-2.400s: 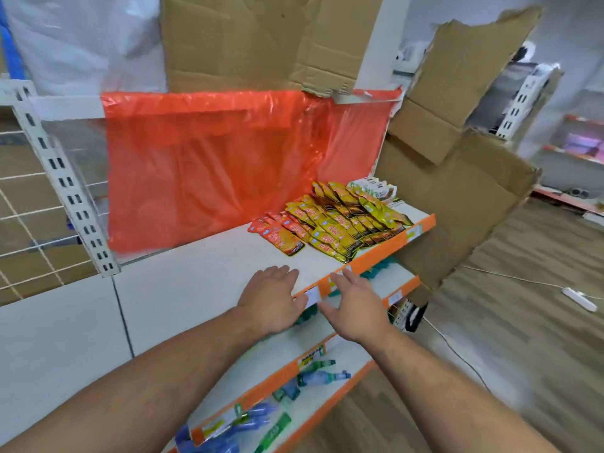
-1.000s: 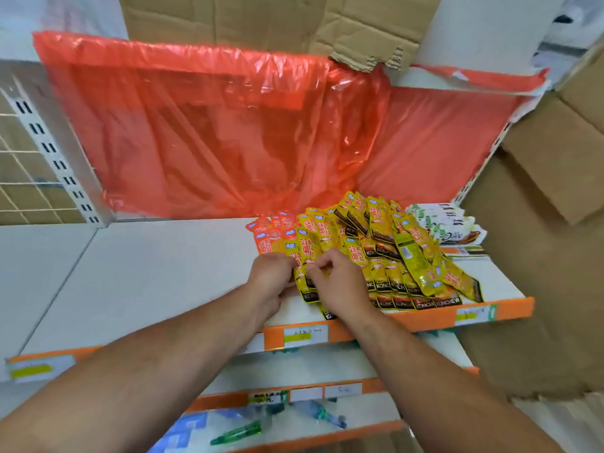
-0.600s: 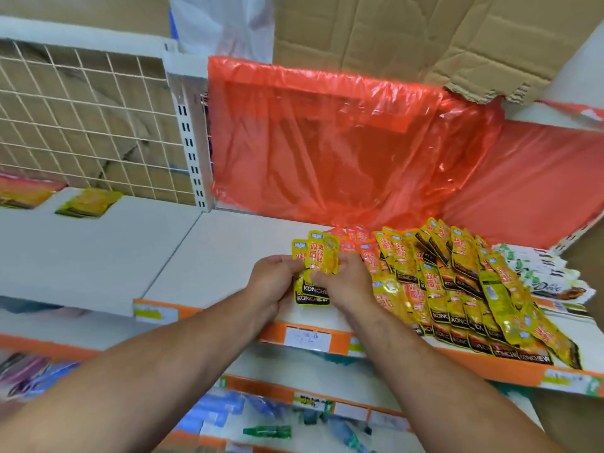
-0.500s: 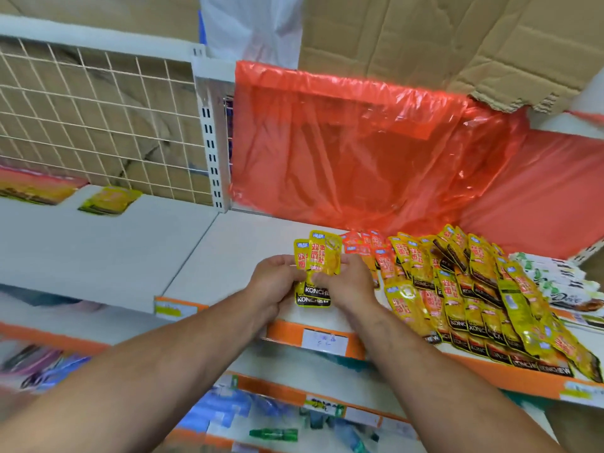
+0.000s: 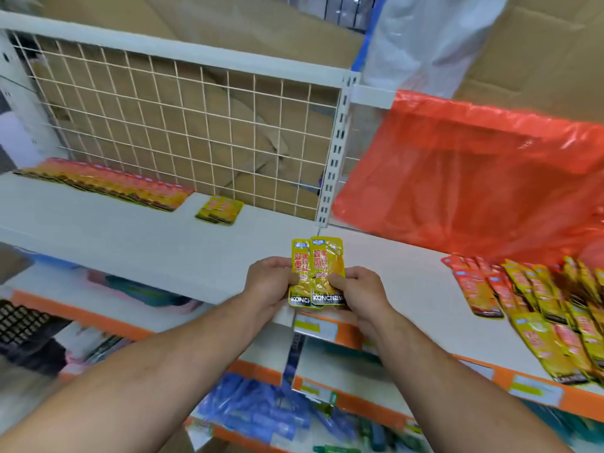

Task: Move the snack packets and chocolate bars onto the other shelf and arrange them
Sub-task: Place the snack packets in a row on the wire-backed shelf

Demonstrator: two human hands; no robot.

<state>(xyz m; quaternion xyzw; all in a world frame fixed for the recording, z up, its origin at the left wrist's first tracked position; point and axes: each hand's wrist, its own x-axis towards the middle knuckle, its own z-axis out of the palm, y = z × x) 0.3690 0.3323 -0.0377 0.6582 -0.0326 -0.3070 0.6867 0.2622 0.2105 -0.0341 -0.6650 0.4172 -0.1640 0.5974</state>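
Observation:
A small stack of yellow snack packets (image 5: 317,271) is held upright between both hands, above the seam where two white shelves meet. My left hand (image 5: 269,281) grips the stack's left edge and my right hand (image 5: 358,289) grips its right edge. On the right shelf (image 5: 408,282) lies a spread of red and yellow packets (image 5: 542,299). The left shelf (image 5: 130,230) carries a row of orange-yellow packets (image 5: 108,184) along its back and a small yellow pile (image 5: 219,209) beside it.
A white wire grid (image 5: 183,125) backs the left shelf, and an orange plastic sheet (image 5: 474,178) hangs behind the right one. A slotted upright post (image 5: 336,148) divides them. Lower shelves hold blue and green items (image 5: 261,410). Cardboard stands behind.
Both hands picked the yellow packets out of the spread on the right shelf and carried them left; the view has swung left, bringing the left shelf and its packets into sight.

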